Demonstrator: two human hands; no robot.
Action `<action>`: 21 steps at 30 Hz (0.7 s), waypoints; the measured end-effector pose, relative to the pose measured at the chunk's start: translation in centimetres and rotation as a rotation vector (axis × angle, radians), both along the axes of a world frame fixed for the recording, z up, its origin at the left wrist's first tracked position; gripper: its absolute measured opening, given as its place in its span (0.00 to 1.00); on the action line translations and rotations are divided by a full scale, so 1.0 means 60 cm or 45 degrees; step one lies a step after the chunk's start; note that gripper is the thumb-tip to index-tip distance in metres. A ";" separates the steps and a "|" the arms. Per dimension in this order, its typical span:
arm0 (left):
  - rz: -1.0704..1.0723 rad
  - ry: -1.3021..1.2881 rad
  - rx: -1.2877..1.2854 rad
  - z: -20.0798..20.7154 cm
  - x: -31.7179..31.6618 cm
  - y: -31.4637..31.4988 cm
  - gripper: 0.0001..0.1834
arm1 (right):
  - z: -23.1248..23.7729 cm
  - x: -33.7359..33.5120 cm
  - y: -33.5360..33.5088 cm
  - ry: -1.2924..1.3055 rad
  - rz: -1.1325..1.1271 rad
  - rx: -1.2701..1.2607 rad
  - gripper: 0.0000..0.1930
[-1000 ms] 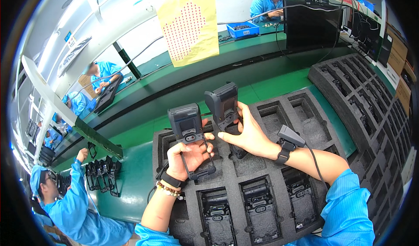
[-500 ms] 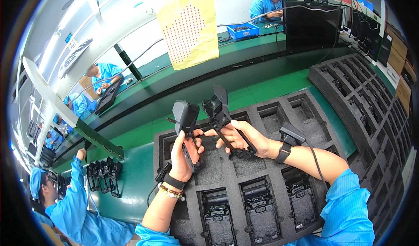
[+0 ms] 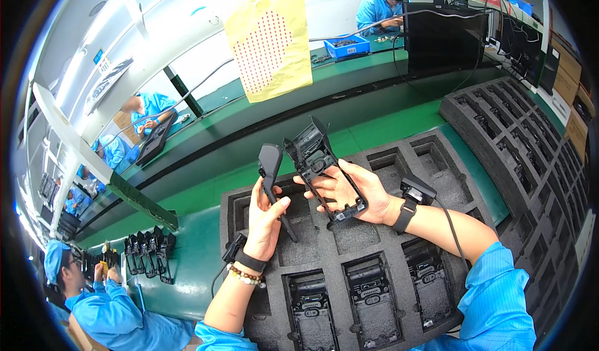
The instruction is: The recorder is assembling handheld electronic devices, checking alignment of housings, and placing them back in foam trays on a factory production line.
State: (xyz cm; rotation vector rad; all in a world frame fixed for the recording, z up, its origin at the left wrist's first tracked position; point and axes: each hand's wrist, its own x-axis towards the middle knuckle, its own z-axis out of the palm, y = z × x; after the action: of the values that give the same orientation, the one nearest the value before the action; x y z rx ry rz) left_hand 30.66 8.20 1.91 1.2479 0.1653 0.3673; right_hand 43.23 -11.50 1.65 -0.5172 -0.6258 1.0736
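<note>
Above the grey foam tray (image 3: 336,276), each of my hands holds a black plastic housing frame. My left hand (image 3: 265,226) is closed around the lower part of one frame (image 3: 270,163), which stands nearly edge-on. The other frame (image 3: 312,151) leans in my right hand (image 3: 362,192), its ribbed, open inner side showing; my thumb is at its edge and the fingers lie behind it. A small gap separates the two frames. Similar black housings (image 3: 372,298) lie in the tray's near compartments, while several farther compartments hold nothing. A black corded device (image 3: 418,190) is strapped to my right wrist, another (image 3: 234,248) to my left.
More foam trays (image 3: 518,145) filled with black parts stand on the right. At left, a row of black frames (image 3: 150,252) sits on the green table (image 3: 190,282) near a co-worker in blue (image 3: 118,307). Behind are a raised ledge, a blue bin (image 3: 346,47) and a dark monitor (image 3: 446,42).
Both frames have been turned: the right one now presents its inner side, the left one is more edge-on. The co-worker at left has lowered a raised arm and brought both hands together.
</note>
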 end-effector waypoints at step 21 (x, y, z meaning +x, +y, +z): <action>-0.188 0.008 -0.122 -0.001 0.001 0.006 0.25 | -0.013 0.000 0.000 0.063 -0.058 -0.016 0.15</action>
State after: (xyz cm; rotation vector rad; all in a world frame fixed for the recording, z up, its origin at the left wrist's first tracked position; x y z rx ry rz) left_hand 30.72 8.57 1.85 1.1588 0.0944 0.2249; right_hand 43.24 -11.47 0.85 -0.5127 -0.5618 1.0447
